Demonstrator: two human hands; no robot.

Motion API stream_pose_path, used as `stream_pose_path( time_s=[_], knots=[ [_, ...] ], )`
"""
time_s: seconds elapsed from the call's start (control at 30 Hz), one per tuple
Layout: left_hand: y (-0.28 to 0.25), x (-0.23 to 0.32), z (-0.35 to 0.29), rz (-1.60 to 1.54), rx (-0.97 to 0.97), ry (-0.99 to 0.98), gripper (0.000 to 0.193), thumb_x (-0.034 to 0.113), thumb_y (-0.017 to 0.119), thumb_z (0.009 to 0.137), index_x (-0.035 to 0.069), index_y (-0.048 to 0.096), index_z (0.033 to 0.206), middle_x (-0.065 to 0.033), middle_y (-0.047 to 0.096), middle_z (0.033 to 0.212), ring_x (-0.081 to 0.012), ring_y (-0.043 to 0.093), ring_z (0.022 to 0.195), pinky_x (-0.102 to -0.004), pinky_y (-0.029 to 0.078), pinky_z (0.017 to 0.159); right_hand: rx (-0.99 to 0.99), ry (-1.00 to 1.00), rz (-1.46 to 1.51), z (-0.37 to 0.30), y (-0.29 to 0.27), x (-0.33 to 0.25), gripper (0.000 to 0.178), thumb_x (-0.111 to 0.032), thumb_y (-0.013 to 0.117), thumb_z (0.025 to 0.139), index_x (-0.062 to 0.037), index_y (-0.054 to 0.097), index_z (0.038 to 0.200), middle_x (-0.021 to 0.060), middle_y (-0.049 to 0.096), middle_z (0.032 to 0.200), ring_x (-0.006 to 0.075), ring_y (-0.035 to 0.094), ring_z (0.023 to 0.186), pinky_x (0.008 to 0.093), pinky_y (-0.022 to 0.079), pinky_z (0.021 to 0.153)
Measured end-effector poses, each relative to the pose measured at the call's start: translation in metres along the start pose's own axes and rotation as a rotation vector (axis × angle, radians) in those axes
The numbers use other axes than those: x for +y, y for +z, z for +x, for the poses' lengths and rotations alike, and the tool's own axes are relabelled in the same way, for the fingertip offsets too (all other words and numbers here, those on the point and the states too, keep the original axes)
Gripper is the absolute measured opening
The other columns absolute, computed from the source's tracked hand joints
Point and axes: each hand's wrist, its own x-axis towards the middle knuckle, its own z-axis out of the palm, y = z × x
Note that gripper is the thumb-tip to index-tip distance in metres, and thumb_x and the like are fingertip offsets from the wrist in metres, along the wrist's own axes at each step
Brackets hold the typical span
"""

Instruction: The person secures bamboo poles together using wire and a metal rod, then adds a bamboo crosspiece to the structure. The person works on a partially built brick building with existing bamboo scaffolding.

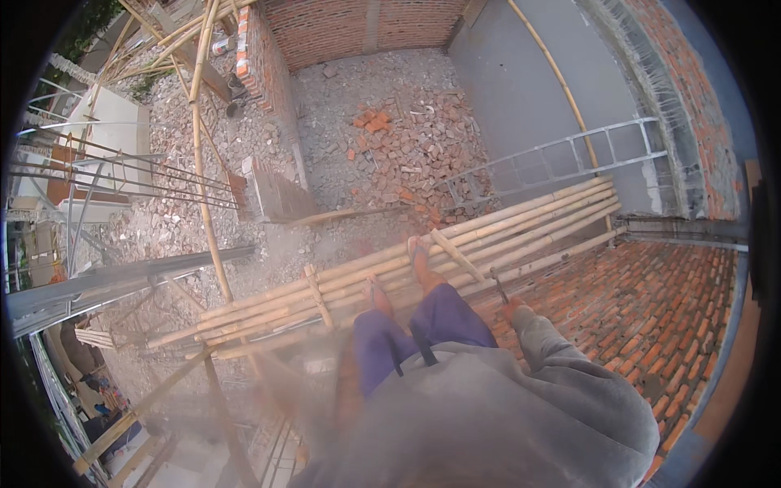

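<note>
My right hand (pixel 513 309), at the end of a grey sleeve, is closed around the handle of a small hammer (pixel 499 285). The hammer points up and away from me, over the near edge of the bamboo platform (pixel 537 230) and close to a short bamboo crosspiece (pixel 457 254). Its head is small and hard to make out. My left hand does not show; the lower left of the picture is hazy. My feet in flip-flops (pixel 418 250) stand on the lashed bamboo poles, below purple shorts (pixel 455 315).
Far below lies a floor of broken brick rubble (pixel 423 138). An aluminium ladder (pixel 553 161) leans by the grey plastered wall (pixel 537 73). A brick wall (pixel 634 301) is close on my right. Bamboo uprights (pixel 200 163) and steel bars (pixel 122 167) stand left.
</note>
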Motion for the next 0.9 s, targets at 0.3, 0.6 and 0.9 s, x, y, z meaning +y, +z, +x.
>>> stream_pose_path(
  time_s=[0.3,0.6,0.9],
  knots=[
    [-0.025,0.045,0.064,0.818,-0.028,0.296,0.027,0.032,0.060,0.107,0.013,0.069,0.123,-0.0074,0.059,0.135,-0.0209,0.055,0.128,-0.0414,0.048,0.103,-0.171,0.285,0.623,-0.135,0.095,0.036,0.049,-0.030,0.070,0.100,0.0000,0.069,0.139,0.0226,0.073,0.133,0.0382,0.072,0.121,0.0535,0.056,0.101],
    [-0.039,0.180,0.095,1.253,0.099,0.493,0.033,0.037,0.066,0.103,0.015,0.073,0.128,-0.0076,0.058,0.148,-0.0211,0.051,0.141,-0.0445,0.046,0.113,-0.336,0.381,0.898,-0.146,0.150,0.058,0.052,-0.033,0.069,0.102,-0.0045,0.067,0.146,0.0211,0.069,0.143,0.0375,0.070,0.127,0.0529,0.055,0.104],
    [-0.001,0.305,0.054,1.292,0.277,0.602,0.038,0.039,0.070,0.100,0.020,0.074,0.133,-0.0035,0.059,0.157,-0.0204,0.046,0.153,-0.0489,0.042,0.122,-0.323,0.325,0.877,-0.074,0.197,0.098,0.050,-0.033,0.065,0.103,-0.0058,0.070,0.145,0.0202,0.070,0.145,0.0371,0.073,0.123,0.0529,0.056,0.101]
  ],
)
